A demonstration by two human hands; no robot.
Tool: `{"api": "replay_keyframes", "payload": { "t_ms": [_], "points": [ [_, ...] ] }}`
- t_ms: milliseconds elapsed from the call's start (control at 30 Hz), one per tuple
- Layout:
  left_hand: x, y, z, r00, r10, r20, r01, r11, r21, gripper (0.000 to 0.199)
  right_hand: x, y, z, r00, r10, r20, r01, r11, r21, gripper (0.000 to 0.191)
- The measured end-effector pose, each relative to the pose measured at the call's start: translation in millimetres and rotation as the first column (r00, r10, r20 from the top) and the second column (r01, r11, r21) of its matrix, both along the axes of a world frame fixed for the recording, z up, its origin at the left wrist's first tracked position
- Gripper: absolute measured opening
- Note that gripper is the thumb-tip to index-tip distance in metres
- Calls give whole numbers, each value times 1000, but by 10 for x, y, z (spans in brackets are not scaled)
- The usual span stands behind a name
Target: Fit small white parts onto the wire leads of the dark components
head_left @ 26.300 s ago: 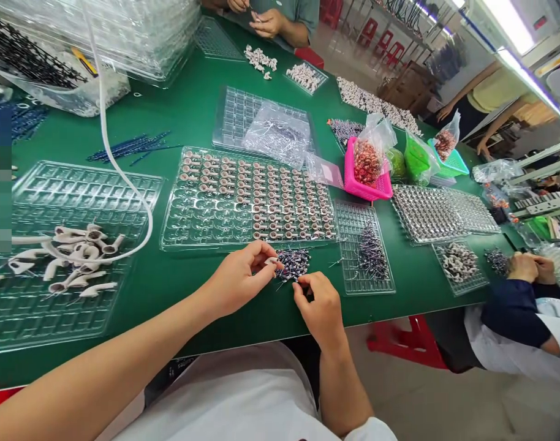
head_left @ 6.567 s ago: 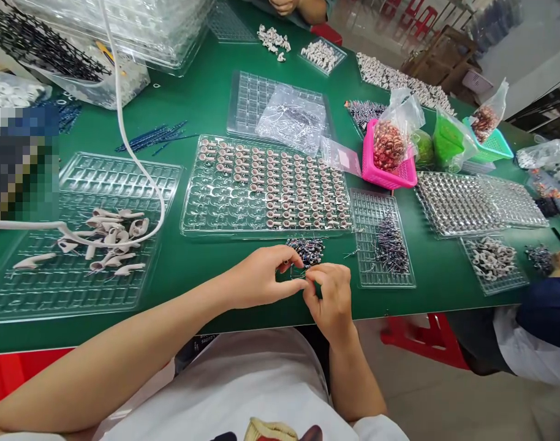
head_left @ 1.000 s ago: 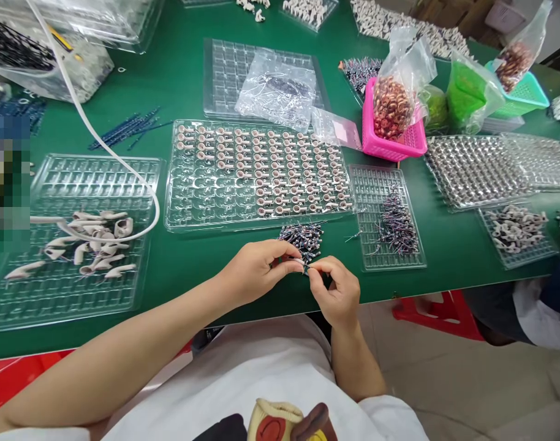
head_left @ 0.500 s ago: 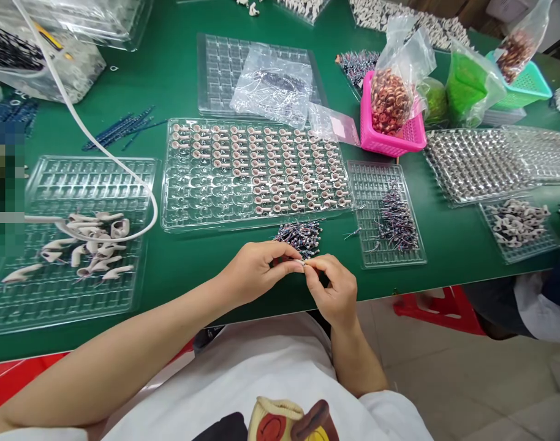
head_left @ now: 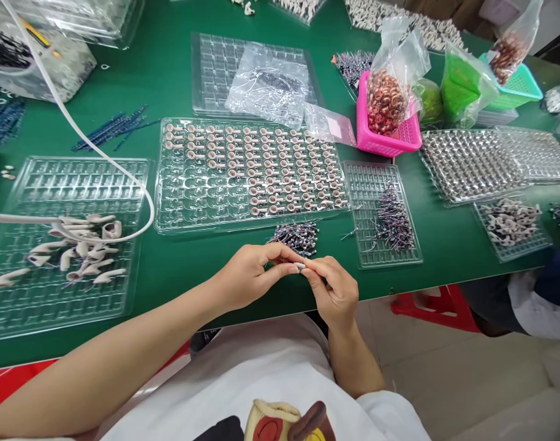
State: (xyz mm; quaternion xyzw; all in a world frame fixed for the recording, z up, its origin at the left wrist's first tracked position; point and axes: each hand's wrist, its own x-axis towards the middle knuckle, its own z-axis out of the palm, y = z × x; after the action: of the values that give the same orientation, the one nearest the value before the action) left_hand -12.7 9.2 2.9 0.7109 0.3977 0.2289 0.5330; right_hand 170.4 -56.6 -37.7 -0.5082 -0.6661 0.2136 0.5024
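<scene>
A small white part [head_left: 299,266] is pinched between the fingertips of both hands near the table's front edge. My left hand [head_left: 257,272] grips it from the left, and my right hand [head_left: 332,286] meets it from the right. Just beyond the fingertips lies a pile of small wired pieces [head_left: 295,237]. Behind that pile, a clear tray [head_left: 192,199] holds rows of white-and-brown parts, with unfilled pockets at its lower left. More wired pieces [head_left: 394,217] lie on a smaller clear tray [head_left: 363,248] to the right.
At left, a clear tray [head_left: 13,312] bears loose white shells [head_left: 94,268], crossed by a white cable [head_left: 89,138]. A pink basket [head_left: 390,146] with bagged copper-coloured parts stands at the back right. A red stool [head_left: 438,309] and a person's dark-and-white clothing [head_left: 519,294] show at right.
The view has shifted slightly, moving the table items left in the picture. The fingers have changed their hold a little, and more of the white part shows between them.
</scene>
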Motion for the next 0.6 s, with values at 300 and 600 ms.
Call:
{"api": "replay_keyframes", "payload": {
  "t_ms": [300, 600],
  "points": [
    [-2, -8, -23, 1000, 11, 22, -10, 1000, -26, 16, 13, -3, -20, 1000, 5, 5, -5, 999, 50, 28],
    [-7, 2, -13, 998, 26, 53, -23, 997, -68, 16, 10, -7, -38, 999, -12, 43, 7, 993, 114, 36]
  ]
}}
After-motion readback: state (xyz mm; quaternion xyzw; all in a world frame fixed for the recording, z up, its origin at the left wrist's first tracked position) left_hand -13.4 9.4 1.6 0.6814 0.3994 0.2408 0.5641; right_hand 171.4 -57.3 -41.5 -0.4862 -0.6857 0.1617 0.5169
